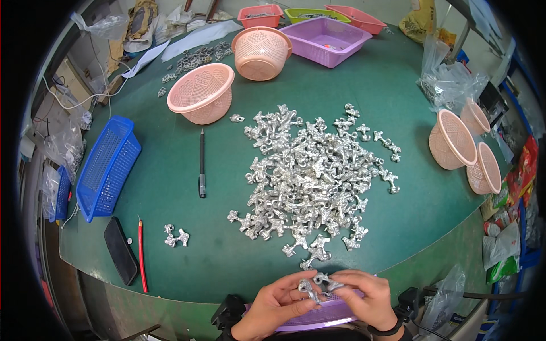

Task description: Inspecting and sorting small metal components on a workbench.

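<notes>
At the table's near edge, my left hand (277,302) is closed, with its fingers and thumb on a small silver metal casting (309,291). Close beside it, my right hand (367,292) pinches another silver casting with a ring-shaped end (327,281). The two pieces nearly meet between the hands; whether they are joined I cannot tell. Beneath my hands is a purple basket (318,319), partly hidden by them. Just beyond lies a large heap of similar silver castings (313,170), with a few loose ones at its border.
Left of the heap lie a black pen (202,165), a red pencil (142,256), a dark phone (120,250) and some separate castings (176,236). A blue basket (108,170) stands at the left edge. Pink baskets (202,94) and a purple tray (330,48) are farther back; more pink baskets (452,139) stand right.
</notes>
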Available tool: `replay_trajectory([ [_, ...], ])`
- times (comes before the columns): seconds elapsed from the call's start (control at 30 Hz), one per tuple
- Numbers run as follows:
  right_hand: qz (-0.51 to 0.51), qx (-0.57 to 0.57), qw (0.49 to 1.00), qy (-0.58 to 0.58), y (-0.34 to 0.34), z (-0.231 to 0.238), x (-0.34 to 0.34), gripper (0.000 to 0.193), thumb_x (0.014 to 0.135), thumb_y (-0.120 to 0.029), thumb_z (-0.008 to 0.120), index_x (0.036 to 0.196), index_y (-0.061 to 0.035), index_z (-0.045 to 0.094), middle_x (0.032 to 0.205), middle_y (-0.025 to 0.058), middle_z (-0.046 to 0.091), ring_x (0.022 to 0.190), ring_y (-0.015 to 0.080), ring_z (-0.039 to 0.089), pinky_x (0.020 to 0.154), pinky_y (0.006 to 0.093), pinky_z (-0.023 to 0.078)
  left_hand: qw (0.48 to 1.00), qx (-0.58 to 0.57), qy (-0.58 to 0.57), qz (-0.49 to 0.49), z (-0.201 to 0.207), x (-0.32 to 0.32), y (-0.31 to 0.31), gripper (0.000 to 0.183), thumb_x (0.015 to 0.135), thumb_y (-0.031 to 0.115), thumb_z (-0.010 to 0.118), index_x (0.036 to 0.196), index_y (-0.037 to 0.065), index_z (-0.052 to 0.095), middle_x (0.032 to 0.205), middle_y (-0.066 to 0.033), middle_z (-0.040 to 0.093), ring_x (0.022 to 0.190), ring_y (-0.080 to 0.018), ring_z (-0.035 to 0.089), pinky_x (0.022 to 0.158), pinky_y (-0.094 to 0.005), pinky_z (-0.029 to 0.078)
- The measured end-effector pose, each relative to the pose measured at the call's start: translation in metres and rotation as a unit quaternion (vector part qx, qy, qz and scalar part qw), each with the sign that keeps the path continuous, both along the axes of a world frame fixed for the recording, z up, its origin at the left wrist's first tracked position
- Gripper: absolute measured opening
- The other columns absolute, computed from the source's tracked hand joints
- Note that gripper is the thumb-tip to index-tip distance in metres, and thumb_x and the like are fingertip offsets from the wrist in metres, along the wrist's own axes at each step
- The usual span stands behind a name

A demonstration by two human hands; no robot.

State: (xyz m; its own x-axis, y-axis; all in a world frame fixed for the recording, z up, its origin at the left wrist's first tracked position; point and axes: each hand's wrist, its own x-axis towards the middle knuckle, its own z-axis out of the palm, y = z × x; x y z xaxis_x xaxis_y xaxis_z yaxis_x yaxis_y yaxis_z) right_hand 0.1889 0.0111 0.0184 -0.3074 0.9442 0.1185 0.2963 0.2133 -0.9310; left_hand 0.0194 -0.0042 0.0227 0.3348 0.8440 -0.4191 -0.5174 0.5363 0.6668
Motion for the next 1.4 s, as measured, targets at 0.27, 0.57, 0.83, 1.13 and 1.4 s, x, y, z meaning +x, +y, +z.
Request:
replay_trajectory([
  [0.27,-0.126,-0.233,0.903,0.338,0.000,-0.022,0.008,0.015,0.078,-0.006,0.048,0.084,0.0065,0.051,0.078,0.0138,0.055,0.066,0.0170,0.055,0.058,0.0245,0.046,0.997,-0.004,0.042,-0.062,-0.010,0.001,-0.005,0.026,0.076,0.006,0.050,0.099,-0.003,0.043,0.085,-0.0133,0.052,0.074,-0.0165,0.052,0.060,-0.0238,0.043],
  [0.57,-0.077,-0.382,0.830,0.398,-0.006,-0.013,0.003,0.015,0.075,0.002,0.048,0.089,0.0062,0.048,0.077,0.0154,0.055,0.067,0.0186,0.056,0.059,0.0259,0.048,0.997,0.023,0.061,-0.033,-0.002,0.003,0.000,0.034,0.084,0.018,0.034,0.110,-0.004,0.035,0.093,-0.0203,0.050,0.085,-0.0221,0.050,0.069,-0.0305,0.042],
  [0.83,-0.074,-0.361,0.871,0.326,-0.006,-0.010,0.008,0.016,0.076,-0.002,0.049,0.089,0.0070,0.051,0.076,0.0149,0.056,0.067,0.0169,0.056,0.061,0.0248,0.046,0.998,0.002,0.051,-0.035,-0.002,0.000,-0.002,0.039,0.085,0.019,0.029,0.112,-0.009,0.031,0.098,-0.0232,0.047,0.094,-0.0285,0.047,0.077,-0.0385,0.042],
  [1.13,-0.081,-0.361,0.882,0.291,-0.003,-0.007,0.007,0.017,0.075,-0.003,0.049,0.086,0.0096,0.052,0.074,0.0169,0.056,0.065,0.0205,0.056,0.059,0.0276,0.047,0.999,-0.016,0.044,-0.019,0.001,-0.001,-0.001,0.038,0.085,0.018,0.030,0.111,-0.009,0.032,0.097,-0.0210,0.048,0.092,-0.0295,0.048,0.077,-0.0405,0.042],
  [1.4,-0.012,-0.361,0.896,0.259,-0.003,-0.009,0.014,0.020,0.078,-0.006,0.047,0.095,0.0057,0.050,0.079,0.0117,0.056,0.074,0.0140,0.053,0.066,0.0229,0.043,0.998,-0.005,0.046,-0.048,-0.003,-0.002,0.000,0.037,0.086,0.018,0.030,0.112,-0.009,0.032,0.096,-0.0189,0.049,0.089,-0.0274,0.050,0.077,-0.0382,0.042],
])
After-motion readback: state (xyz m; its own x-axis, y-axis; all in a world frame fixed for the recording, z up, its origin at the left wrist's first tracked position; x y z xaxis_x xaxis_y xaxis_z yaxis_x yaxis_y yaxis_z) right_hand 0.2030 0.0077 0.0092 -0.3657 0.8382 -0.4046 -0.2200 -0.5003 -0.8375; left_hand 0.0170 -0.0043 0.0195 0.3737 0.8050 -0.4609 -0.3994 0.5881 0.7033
